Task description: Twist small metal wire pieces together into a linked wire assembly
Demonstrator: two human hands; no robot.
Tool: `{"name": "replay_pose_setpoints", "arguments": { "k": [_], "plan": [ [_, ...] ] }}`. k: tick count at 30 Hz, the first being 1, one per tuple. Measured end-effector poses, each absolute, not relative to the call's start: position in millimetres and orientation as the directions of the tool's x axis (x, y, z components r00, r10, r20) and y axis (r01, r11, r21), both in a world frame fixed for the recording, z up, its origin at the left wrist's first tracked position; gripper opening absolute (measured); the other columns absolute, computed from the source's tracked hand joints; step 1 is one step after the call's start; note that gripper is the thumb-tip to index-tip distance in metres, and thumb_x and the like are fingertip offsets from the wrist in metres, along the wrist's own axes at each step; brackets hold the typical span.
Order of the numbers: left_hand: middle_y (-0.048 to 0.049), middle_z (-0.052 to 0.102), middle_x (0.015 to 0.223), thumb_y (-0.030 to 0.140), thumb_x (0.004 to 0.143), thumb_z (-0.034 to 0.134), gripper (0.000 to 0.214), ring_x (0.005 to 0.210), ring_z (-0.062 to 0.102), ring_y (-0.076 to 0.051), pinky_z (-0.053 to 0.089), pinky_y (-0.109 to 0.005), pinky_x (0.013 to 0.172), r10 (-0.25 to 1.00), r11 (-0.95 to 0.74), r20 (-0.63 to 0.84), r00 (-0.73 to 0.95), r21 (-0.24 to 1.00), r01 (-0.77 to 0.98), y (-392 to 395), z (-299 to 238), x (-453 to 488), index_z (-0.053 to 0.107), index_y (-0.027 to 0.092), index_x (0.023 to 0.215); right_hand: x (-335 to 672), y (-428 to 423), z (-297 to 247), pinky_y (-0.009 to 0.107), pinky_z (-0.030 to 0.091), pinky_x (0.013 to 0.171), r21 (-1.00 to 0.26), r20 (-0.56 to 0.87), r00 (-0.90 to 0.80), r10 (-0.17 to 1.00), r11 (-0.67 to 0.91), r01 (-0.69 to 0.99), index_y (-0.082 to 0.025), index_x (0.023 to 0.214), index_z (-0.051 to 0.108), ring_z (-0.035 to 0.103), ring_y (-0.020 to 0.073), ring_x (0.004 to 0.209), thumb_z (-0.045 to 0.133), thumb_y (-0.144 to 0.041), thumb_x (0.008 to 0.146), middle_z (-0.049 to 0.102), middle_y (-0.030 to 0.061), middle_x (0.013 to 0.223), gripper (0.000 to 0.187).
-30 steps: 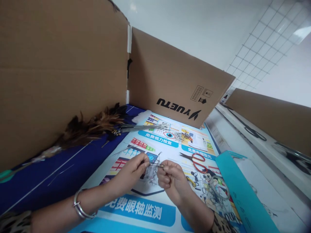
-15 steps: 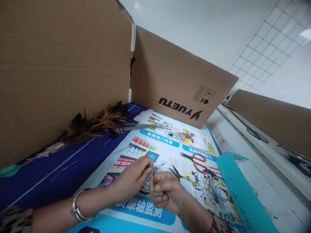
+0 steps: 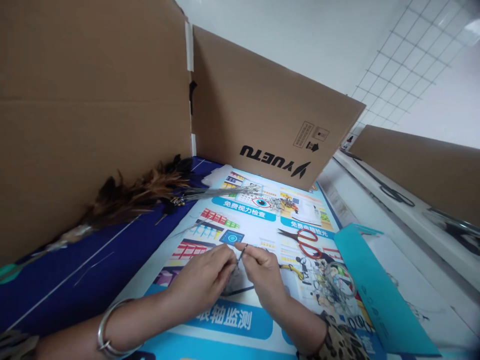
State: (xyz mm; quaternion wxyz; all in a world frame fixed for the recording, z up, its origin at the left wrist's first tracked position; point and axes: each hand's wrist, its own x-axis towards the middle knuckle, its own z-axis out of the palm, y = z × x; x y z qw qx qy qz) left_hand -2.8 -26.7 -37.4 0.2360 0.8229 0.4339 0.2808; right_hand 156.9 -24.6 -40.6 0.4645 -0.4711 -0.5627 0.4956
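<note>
My left hand (image 3: 206,274) and my right hand (image 3: 267,277) are close together over a printed sheet, fingertips pinched and facing each other. A thin dark strand (image 3: 242,254) slants between them, its upper end at my right thumb and index finger, its lower end at my left fingertips. Whether it is wire or thread cannot be made out. Under the hands lies a blurred tangle of fine wire (image 3: 233,284), partly hidden by my fingers. Pliers with yellow handles (image 3: 293,271) lie just beyond my right hand, their jaws mostly covered. Past them are red-handled scissors (image 3: 308,243).
Wire coils and small loose pieces (image 3: 335,282) lie on the right beside a teal box (image 3: 369,290). A bundle of thin metal wires (image 3: 221,191) lies at the back. Brown feathers (image 3: 140,192) rest along the left cardboard panel (image 3: 93,100); another cardboard panel (image 3: 262,110) stands behind.
My right hand has shifted up and right, its fist loosening into a fingertip pinch. The dark strand has gone from near upright to slanted. The camera view has turned slightly.
</note>
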Motion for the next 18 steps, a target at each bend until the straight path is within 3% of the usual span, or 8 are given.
{"name": "replay_pose_setpoints", "arguments": {
  "k": [5,12,18],
  "plan": [
    [-0.0021,0.048,0.075,0.017,0.088,0.030,0.015,0.068,0.044,-0.018,0.031,-0.029,0.060,0.829,-0.535,0.229,0.511,0.591,0.604,-30,-38,-4,0.039,0.019,0.076,161,-22,-41,0.025,0.042,0.066,-0.919,0.233,-0.159,0.959,0.270,0.286,-0.020,0.088,0.071,0.054,0.0138,0.069,0.054,-0.021,0.079,0.061,0.0005,0.071,0.020],
    [-0.0017,0.048,0.075,0.020,0.089,0.030,0.016,0.070,0.044,-0.017,0.032,-0.029,0.062,0.845,-0.473,0.173,0.507,0.682,0.557,-26,-38,-4,0.039,0.019,0.076,168,-16,-54,0.023,0.043,0.061,-0.866,0.352,-0.253,0.901,0.416,0.277,-0.021,0.077,0.071,0.056,0.0127,0.065,0.057,-0.029,0.080,0.062,0.0010,0.067,0.017],
    [0.0015,0.045,0.071,0.019,0.086,0.034,0.015,0.067,0.043,-0.015,0.033,-0.026,0.060,0.859,-0.370,0.103,0.501,0.803,0.468,-19,-37,-5,0.039,0.019,0.072,170,-13,-53,0.021,0.041,0.056,-0.724,0.415,-0.345,0.842,0.536,0.434,-0.019,0.075,0.068,0.053,0.0110,0.062,0.063,-0.024,0.074,0.058,0.0008,0.068,0.007]
  ]
}}
